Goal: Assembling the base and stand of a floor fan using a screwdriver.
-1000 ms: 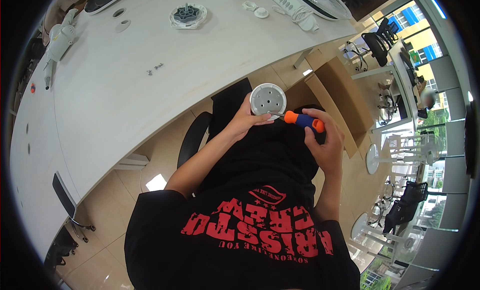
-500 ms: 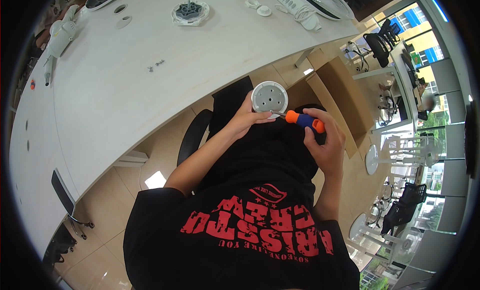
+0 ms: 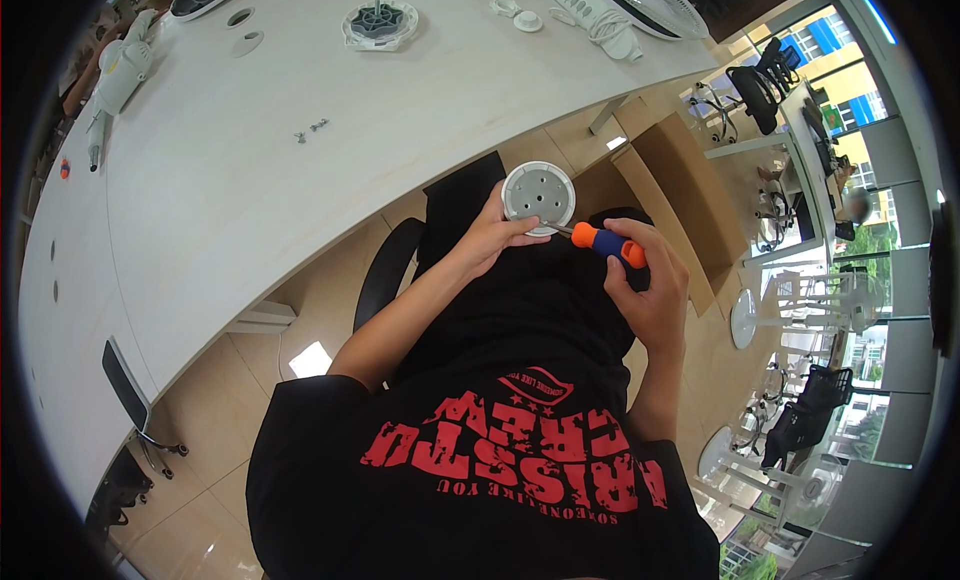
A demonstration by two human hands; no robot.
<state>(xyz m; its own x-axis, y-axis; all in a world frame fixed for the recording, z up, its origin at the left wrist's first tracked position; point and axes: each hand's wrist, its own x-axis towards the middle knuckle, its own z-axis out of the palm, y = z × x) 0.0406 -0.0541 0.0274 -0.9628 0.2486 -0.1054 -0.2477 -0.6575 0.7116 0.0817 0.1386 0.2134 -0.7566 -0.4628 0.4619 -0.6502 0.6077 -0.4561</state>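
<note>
Count of things, desk & lap

1 round grey disc w/ holes (image 3: 539, 192), 1 orange-blue screwdriver (image 3: 606, 244), 2 hands: left hand (image 3: 492, 236), right hand (image 3: 650, 290); 1 white desk (image 3: 250, 210), 1 round vent part (image 3: 379, 23), approx. 2 loose screws (image 3: 310, 131).

A brown cardboard box (image 3: 668, 195) stands open on the floor to the right, just past the table's near edge; plain sides, no label visible. Far right, blue and yellow panels (image 3: 818, 32) show beyond the glass, poss. signs, too small to tell. The black shirt (image 3: 500, 470) near the bottom carries red print, seen upside down. No screens visible.
</note>
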